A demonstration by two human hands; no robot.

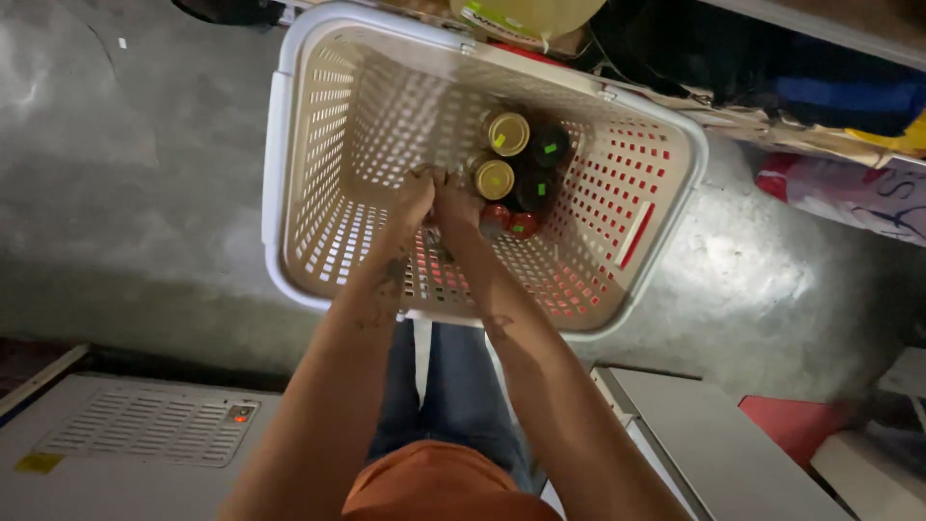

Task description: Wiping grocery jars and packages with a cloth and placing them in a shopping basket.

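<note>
Both my hands reach down into a cream plastic basket (318, 125) with perforated walls that stands on the floor. My left hand (413, 201) and my right hand (457, 205) are pressed together near the basket's bottom, fingers curled. What lies under the fingers is hidden. Just right of my hands stand several jars: two with gold lids (506, 133) (494, 178), two dark ones with green stickers (550, 147), and two red-topped ones (511, 224). My right hand touches or nearly touches the nearest jars.
The basket sits on grey concrete floor (125, 193). A white appliance top with a vent grille (145, 425) is at lower left, another white box (714, 444) at lower right. Shelving with bags and a yellow container (531, 14) runs along the top edge.
</note>
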